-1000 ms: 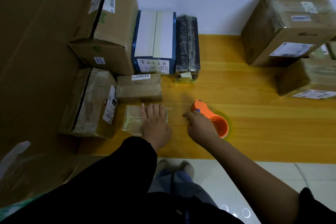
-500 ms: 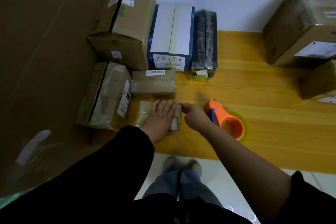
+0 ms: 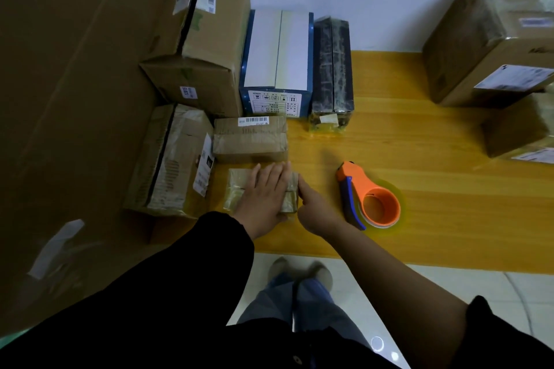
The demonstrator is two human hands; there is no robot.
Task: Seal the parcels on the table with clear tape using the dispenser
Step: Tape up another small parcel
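Left hand (image 3: pixel 263 198) on parcel (image 3: pixel 236 189) — dispenser (image 3: pixel 371 204) nearby

Under my left fingers (image 3: pixel 269 178) — small parcel (image 3: pixel 239 193), dull tan with a glossy clear-tape sheen.
Just beyond those fingertips — flat parcel (image 3: pixel 248 144), brown, white barcode label with black bars.
Further beyond: box (image 3: pixel 277 63), blue sides, white and cream top, white printed panel; beside it a bundle (image 3: pixel 332 69), black, streaked grey.
Right of my right fingers (image 3: pixel 303 190): tape dispenser (image 3: pixel 371 204), orange body, blue handle strip.
Beneath all, table (image 3: pixel 434 165), yellow-orange, lengthwise wood grain.
My left sleeve (image 3: pixel 180 278), plain black.
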